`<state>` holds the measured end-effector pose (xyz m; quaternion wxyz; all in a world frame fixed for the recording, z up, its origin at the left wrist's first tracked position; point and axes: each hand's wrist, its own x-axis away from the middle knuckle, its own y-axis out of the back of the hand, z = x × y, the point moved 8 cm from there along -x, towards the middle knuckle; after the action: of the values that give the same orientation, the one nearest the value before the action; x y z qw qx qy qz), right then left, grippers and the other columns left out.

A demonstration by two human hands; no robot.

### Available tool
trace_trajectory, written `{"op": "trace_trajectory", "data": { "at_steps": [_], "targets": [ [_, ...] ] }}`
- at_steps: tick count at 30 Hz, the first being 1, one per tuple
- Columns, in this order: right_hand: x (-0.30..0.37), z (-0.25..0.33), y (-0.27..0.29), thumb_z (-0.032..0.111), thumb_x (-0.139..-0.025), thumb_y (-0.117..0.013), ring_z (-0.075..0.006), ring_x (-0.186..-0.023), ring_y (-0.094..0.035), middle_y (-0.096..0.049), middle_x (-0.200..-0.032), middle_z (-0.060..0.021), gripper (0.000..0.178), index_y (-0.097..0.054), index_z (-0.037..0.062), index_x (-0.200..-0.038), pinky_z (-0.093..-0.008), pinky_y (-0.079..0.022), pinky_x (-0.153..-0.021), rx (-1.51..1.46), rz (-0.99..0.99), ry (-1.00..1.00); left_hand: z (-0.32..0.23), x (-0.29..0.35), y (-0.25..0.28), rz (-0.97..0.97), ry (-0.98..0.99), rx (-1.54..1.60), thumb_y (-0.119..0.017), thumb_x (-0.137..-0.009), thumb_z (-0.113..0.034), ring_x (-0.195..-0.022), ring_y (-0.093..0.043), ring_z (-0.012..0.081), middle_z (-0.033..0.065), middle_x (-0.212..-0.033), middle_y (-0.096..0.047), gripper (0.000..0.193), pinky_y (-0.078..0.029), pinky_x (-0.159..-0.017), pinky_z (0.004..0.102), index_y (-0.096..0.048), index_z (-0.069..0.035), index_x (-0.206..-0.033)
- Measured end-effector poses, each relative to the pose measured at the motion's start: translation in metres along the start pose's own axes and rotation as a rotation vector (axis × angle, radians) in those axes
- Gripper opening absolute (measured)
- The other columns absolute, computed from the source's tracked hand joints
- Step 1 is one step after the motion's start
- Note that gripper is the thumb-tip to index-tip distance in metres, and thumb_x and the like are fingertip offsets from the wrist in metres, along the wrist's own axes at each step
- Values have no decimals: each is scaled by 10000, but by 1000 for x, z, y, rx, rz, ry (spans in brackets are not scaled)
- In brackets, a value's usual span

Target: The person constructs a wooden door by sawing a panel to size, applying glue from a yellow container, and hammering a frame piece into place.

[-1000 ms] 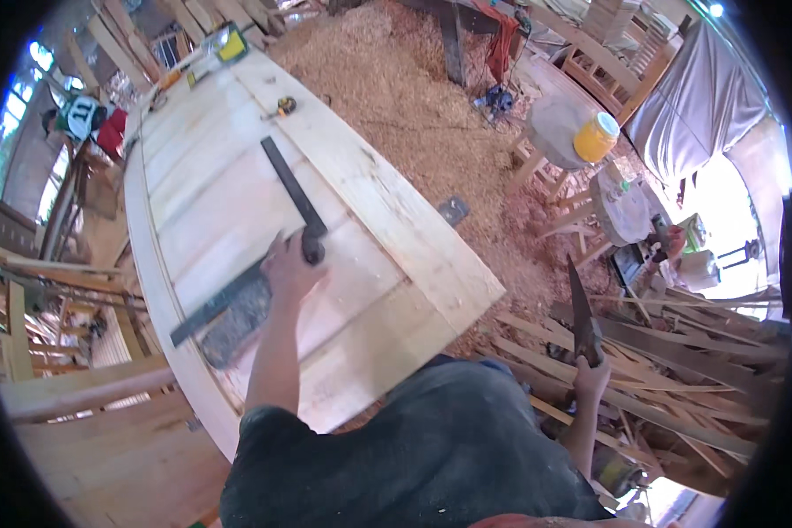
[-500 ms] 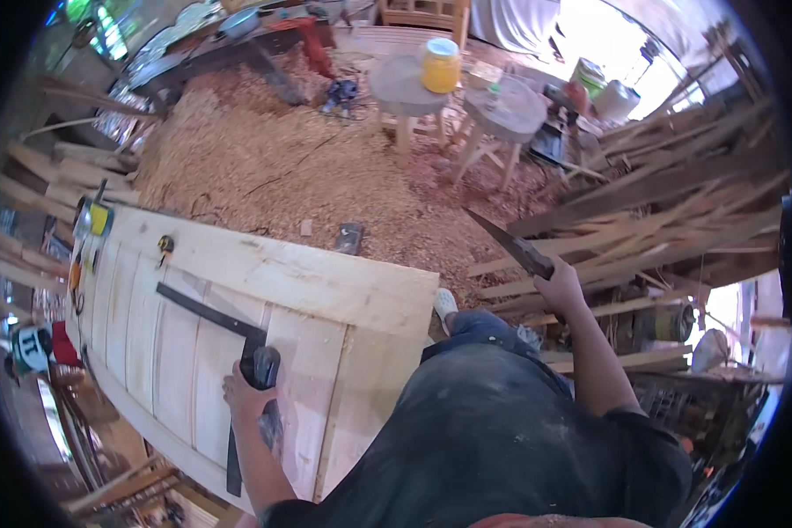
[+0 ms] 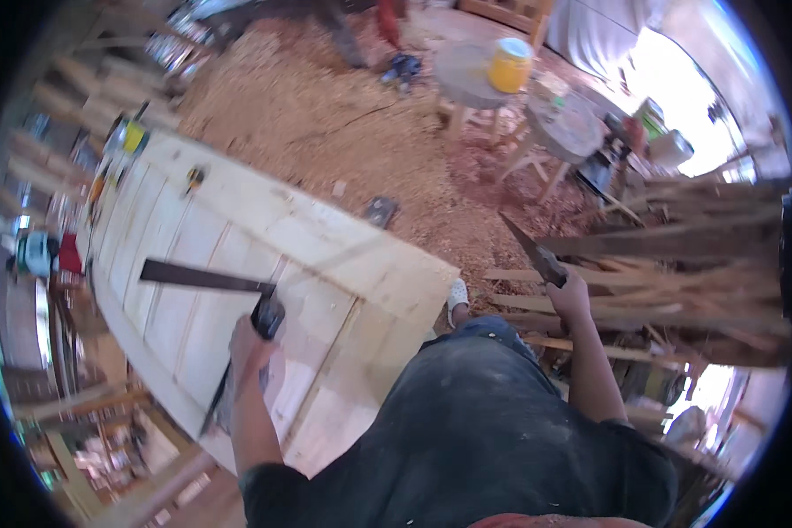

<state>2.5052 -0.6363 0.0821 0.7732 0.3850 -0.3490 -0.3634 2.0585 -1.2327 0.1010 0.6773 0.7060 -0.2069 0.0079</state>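
My left hand [image 3: 251,343] is closed around a black L-shaped carpenter's square [image 3: 194,276] over the pale wooden panel [image 3: 396,326]. One leg of the square points left across the boards; the other runs down beside my forearm. A dark tool with a rounded end [image 3: 271,315] shows against the same hand, its kind unclear. Off to the right, my right hand [image 3: 572,299] grips a handsaw [image 3: 530,245] by its dark handle. Its tapered blade points up and to the left, above the floor.
Wood shavings [image 3: 326,114] cover the floor beyond the panel. A yellow tub [image 3: 510,66] stands on a round stool [image 3: 466,79], with a second stool [image 3: 568,128] alongside. Stacked planks [image 3: 678,255] crowd the right. A tape measure [image 3: 195,179] lies on the panel.
The view has turned, so the panel and stools sit differently. The square has tilted in my left hand, its left leg now looking broader. My right hand still holds the handsaw.
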Motion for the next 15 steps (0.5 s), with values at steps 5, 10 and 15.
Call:
{"op": "trace_trajectory", "data": {
  "at_steps": [5,10,15],
  "targets": [
    [0,4,-3,210,-780,-711,-336,-1021,-732,-755,-1071,-217,521,-695,-25,-1245,-417,-546,-941,-141,-42,63,-12,-6,5,-104,45,-16,-776,-721,-206,-1167,-656,414,210,-1204,-675,538,-533,-1012,514,-575,-43,-1193],
    [6,-15,-8,183,-780,-712,-301,-1010,-731,-764,-1080,-190,511,-703,-33,-1242,-403,-542,-943,-92,-32,56,-13,-10,11,-106,58,-84,-847,-659,-333,-1172,-670,371,195,-1197,-684,687,-540,-1019,477,-560,-48,-1215],
    [22,-25,0,205,-806,-715,-345,-1008,-737,-759,-1033,-212,483,-702,-26,-1230,-418,-546,-928,-119,-52,23,15,-7,21,-163,-25,18,-871,-612,-289,-1128,-659,426,186,-1158,-681,682,-540,-991,507,-562,-87,-1185]
  ]
}}
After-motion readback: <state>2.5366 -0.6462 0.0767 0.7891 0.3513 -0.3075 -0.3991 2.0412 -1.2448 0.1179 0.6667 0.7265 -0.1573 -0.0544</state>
